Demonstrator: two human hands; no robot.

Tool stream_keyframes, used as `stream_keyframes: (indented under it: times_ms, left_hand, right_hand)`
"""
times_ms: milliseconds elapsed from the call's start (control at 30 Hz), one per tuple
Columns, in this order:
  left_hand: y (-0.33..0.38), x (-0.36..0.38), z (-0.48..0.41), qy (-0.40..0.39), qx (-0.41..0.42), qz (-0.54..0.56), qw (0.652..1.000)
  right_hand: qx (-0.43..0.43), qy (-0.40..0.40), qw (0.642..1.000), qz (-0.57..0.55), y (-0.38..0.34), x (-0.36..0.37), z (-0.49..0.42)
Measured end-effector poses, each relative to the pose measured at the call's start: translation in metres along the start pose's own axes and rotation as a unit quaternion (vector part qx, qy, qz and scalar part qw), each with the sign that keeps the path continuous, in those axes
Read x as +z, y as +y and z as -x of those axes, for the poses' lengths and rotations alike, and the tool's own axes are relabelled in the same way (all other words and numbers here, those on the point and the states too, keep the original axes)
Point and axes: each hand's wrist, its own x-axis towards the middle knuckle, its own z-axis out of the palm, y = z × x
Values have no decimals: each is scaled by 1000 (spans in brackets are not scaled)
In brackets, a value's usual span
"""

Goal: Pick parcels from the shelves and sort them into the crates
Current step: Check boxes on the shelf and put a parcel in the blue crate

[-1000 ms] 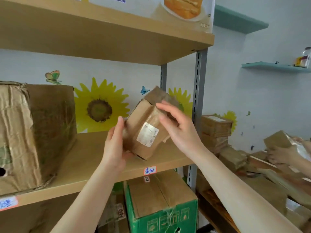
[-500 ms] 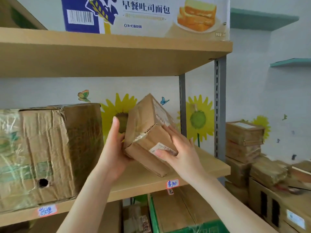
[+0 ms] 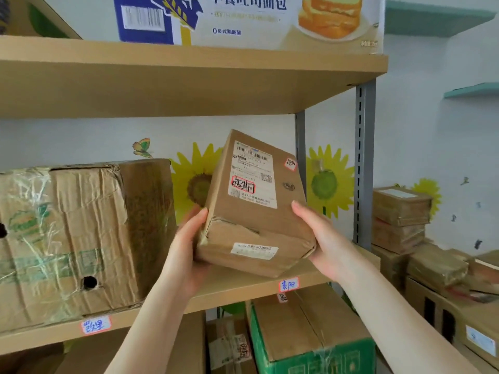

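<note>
Parcel: You hold a small brown cardboard parcel [image 3: 253, 211] in front of the middle shelf [image 3: 243, 288], tilted, with its white shipping label facing you and a smaller barcode sticker on the near side.
Left hand: Your left hand [image 3: 186, 255] grips the parcel's lower left edge. The thumb lies along the corner and the fingers are hidden behind the box.
Right hand: Your right hand [image 3: 324, 238] grips the lower right corner, thumb up along the labelled face, fingers wrapped underneath out of view.
Middle shelf: A large, crumpled carton [image 3: 75, 238] wrapped in clear tape stands at the left, shut, so you cannot tell its contents. Two red-edged handwritten tags are stuck on the shelf's front edge.
Below: A green-sided carton [image 3: 310, 333] sits with its flaps closed, just beside another taped box.
Upper shelf: A printed bread box [image 3: 243, 20] stands on the upper shelf [image 3: 189, 76].
Room: Sunflower and butterfly stickers decorate the white wall. To the right, a stack of parcels [image 3: 402, 211] rises on more brown boxes.
</note>
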Motion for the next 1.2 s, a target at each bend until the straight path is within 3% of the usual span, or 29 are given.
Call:
stream_keyframes:
  times_ms: [167,333,467,567,700,767,900,1067,1200]
  left_hand:
    - [5,23,27,-3,150,-204,968]
    - [-55,72,85,-130,139,-235,953]
    - [-126,116,155,-281,36,-225,932]
    - [-179,153,217,-382,-39,-247,890]
    - [-246,207,308,-502,-57,-262,822]
    - [-275,235,360,-533,-38,-310,786]
    - [-321,289,469,-571,-70,-330,748]
    - [-412,333,600,-639,-160,-318,682]
    - [-500,336,697,-656,-260,-346,618]
  right_hand:
    - [-12,56,998,-12,-12,-22,56]
    - [-21,223,974,33,-3,-75,165]
    - [-6,369,926,72,21,-126,272]
    - [30,470,878,86,37,-157,360]
    - [48,583,808,65,49,-194,484]
    - [57,620,780,58,52,-211,548]
    - [94,671,734,33,62,-249,673]
    - [140,719,680,-43,99,-297,807]
    - [167,760,626,-57,169,-347,893]
